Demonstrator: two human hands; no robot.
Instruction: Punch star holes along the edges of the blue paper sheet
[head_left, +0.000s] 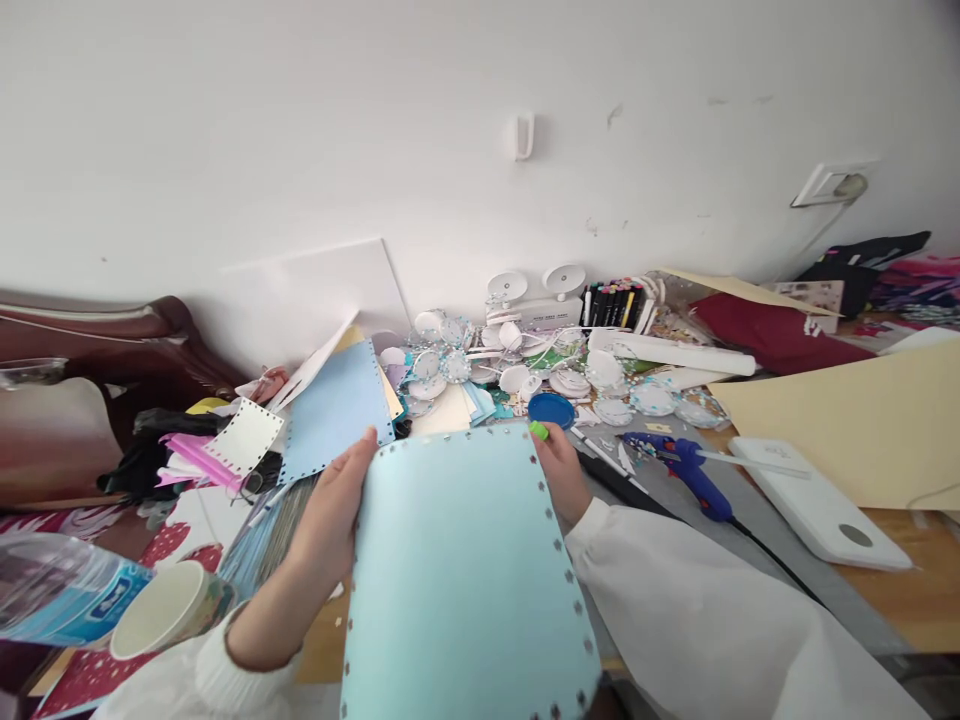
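A light blue sheet of card or foam (457,570) with dark holes or dots along its edges is held up in front of me, slightly bowed. My left hand (337,500) grips its upper left edge, the thumb near the corner. At the upper right corner, my right hand (562,470) is closed around the sheet's edge. A small bright green piece (538,431) sticks out by the right fingertips; the rest of it is hidden. Behind the left hand leans a darker blue sheet (330,400) with similar edge holes. A blue lid (551,409) lies just beyond the right hand.
A blue glue gun (686,465) with a cord lies on the right, beside a white flat device (825,510). White discs (517,378) and several markers (611,305) crowd the back by the wall. On the left are a paper cup (169,610) and a plastic bottle (67,590).
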